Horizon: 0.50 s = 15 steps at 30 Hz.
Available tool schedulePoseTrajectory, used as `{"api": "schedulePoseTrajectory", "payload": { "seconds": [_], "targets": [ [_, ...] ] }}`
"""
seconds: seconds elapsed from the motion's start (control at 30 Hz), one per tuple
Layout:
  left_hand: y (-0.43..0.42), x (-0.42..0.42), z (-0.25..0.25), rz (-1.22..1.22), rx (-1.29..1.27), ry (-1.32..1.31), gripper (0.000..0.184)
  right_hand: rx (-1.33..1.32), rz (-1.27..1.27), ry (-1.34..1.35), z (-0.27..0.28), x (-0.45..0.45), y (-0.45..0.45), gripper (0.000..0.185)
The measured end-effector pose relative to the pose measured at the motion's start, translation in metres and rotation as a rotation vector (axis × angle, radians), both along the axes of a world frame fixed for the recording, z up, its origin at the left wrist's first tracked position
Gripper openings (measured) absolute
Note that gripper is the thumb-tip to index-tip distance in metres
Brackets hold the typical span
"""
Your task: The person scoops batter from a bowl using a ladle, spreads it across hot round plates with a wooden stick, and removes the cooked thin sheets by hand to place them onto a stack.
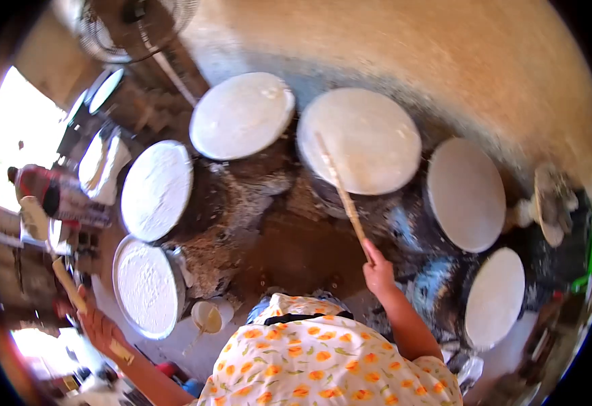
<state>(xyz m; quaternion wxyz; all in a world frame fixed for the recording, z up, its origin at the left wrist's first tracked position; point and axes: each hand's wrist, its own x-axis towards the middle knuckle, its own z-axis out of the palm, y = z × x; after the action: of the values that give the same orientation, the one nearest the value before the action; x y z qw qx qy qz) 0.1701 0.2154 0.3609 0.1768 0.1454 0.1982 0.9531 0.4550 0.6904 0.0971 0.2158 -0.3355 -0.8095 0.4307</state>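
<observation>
My right hand [378, 271] is closed around a long, thin wooden stick [347, 203]. The stick's far end overlaps a large round white pan top [370, 139] at the back; whether it touches the surface, I cannot tell. Out to the left, my left hand [100, 328] grips the wooden handle of a spatula-like tool [66, 281], its pale flat head pointing up and away. Nearest that hand is a round pan [147, 287] filled with lumpy white stuff. Beyond it, another round pan [157, 191] holds a rough white layer.
More round white tops stand in an arc on dark bases: one at back left [242, 116], two at right [467, 195] [494, 299]. A small white bucket [211, 316] stands at front left. A fan [133, 27] is at upper left, a wall [458, 61] behind.
</observation>
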Motion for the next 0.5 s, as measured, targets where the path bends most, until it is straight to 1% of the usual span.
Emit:
{"api": "schedulePoseTrajectory", "payload": {
  "seconds": [0.1,0.13,0.17,0.2,0.23,0.27,0.3,0.33,0.37,0.4,0.43,0.47,0.5],
  "targets": [
    [-0.074,-0.024,-0.047,0.044,0.022,-0.207,0.046,-0.158,-0.024,-0.032,0.024,-0.034,-0.004,0.058],
    [-0.116,-0.042,-0.085,0.050,-0.018,-0.270,0.041,-0.056,-0.008,-0.016,0.037,-0.051,-0.011,0.058],
    [-0.151,-0.054,-0.120,0.028,-0.025,-0.321,0.034,-0.062,0.022,-0.010,0.043,-0.067,-0.019,0.058],
    [-0.168,-0.057,-0.149,0.066,0.031,-0.397,0.031,-0.066,0.047,-0.010,0.044,-0.079,-0.029,0.058],
    [-0.176,-0.057,-0.170,0.058,0.054,-0.522,0.027,-0.055,0.091,-0.008,0.044,-0.092,-0.040,0.058],
    [-0.189,-0.057,-0.202,0.022,0.141,-0.672,0.018,-0.050,0.118,-0.003,0.043,-0.105,-0.052,0.058],
    [-0.219,-0.061,-0.254,-0.009,0.160,-0.811,0.009,-0.044,0.146,-0.003,0.044,-0.117,-0.064,0.058],
    [-0.221,-0.052,-0.286,0.015,0.283,-0.953,0.008,-0.033,0.192,-0.014,0.044,-0.128,-0.076,0.058],
    [-0.217,-0.041,-0.307,0.051,0.324,-1.016,0.010,-0.034,0.194,-0.033,0.043,-0.140,-0.089,0.058],
    [-0.213,-0.036,-0.333,0.284,0.098,-1.062,0.010,-0.037,0.197,-0.050,0.042,-0.153,-0.102,0.058],
    [-0.210,-0.039,-0.342,0.197,0.214,-1.252,0.013,0.040,0.228,-0.030,0.042,-0.165,-0.113,0.058],
    [-0.212,-0.040,-0.352,0.151,0.233,-1.231,0.010,0.055,0.259,-0.037,0.047,-0.180,-0.126,0.058],
    [-0.212,-0.048,-0.360,0.242,0.139,-1.249,0.014,0.048,0.288,-0.082,0.054,-0.189,-0.139,0.059]
  ]
}}
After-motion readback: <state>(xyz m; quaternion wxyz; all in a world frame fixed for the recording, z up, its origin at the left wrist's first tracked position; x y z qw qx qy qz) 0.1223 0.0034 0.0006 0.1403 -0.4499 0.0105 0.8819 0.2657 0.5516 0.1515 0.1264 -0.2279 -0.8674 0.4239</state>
